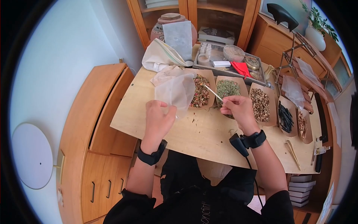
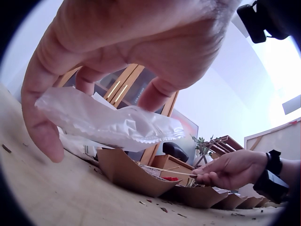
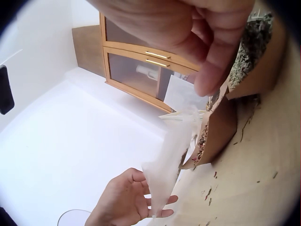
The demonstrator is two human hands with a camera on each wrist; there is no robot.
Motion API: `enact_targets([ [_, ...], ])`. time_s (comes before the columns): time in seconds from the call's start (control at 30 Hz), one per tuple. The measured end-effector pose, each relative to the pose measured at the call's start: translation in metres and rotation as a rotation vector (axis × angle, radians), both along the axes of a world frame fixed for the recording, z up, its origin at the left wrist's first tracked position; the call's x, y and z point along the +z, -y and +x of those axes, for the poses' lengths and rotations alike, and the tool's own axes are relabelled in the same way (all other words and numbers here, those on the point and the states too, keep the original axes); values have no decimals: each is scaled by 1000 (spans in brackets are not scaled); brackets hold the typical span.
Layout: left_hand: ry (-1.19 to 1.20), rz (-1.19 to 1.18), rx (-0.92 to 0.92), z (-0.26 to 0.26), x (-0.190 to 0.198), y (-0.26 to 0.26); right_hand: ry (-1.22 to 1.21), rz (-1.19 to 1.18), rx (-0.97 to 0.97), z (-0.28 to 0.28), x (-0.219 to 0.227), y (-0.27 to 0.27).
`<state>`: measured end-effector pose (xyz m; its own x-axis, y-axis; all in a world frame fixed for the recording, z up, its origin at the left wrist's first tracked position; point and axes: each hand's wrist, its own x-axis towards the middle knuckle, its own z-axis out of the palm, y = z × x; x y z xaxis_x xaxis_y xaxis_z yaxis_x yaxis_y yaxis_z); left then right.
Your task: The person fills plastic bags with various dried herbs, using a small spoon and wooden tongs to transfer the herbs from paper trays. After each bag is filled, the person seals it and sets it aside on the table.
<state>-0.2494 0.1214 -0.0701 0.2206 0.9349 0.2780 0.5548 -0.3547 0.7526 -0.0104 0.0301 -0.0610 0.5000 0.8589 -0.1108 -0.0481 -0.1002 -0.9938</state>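
Note:
A translucent bag [image 1: 173, 93] with a zigzag edge is held by the left hand [image 1: 158, 121]; in the left wrist view the bag [image 2: 110, 123] lies between its thumb and fingers. Between thumb and fingertips the right hand [image 1: 238, 112] pinches a thin pale stick [image 1: 213, 92]. The stick's far end is over a paper tray of mixed dried petals [image 1: 201, 91], just right of the bag. Below the right hand is a tray of green dried herb [image 1: 228, 88]. The bag's contents cannot be made out.
Farther right stand trays of chopped beige pieces [image 1: 260, 104], black pieces [image 1: 286, 117] and brown slices [image 1: 302, 125]. Tweezers [image 1: 292, 155] lie near the front edge. Behind are a grey tray [image 1: 220, 68], a white cloth bag [image 1: 160, 56] and a wooden rack [image 1: 298, 80].

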Motion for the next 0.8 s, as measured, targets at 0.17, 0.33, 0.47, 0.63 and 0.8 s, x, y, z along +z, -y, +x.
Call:
enact_targets([
  [0.17, -12, -4, -6, 2, 2, 0, 33, 65, 8, -5, 21, 12],
  [0.33, -9, 15, 7, 6, 3, 1, 251, 78, 83, -26, 33, 15],
  [0.47, -9, 9, 1, 6, 3, 1, 815, 244, 76, -38, 42, 19],
  [0.63, 34, -46, -11, -4, 5, -1, 741, 203, -84, -30, 45, 28],
  [0.8, 30, -6, 1, -6, 7, -1, 538, -54, 28, -24, 35, 26],
])
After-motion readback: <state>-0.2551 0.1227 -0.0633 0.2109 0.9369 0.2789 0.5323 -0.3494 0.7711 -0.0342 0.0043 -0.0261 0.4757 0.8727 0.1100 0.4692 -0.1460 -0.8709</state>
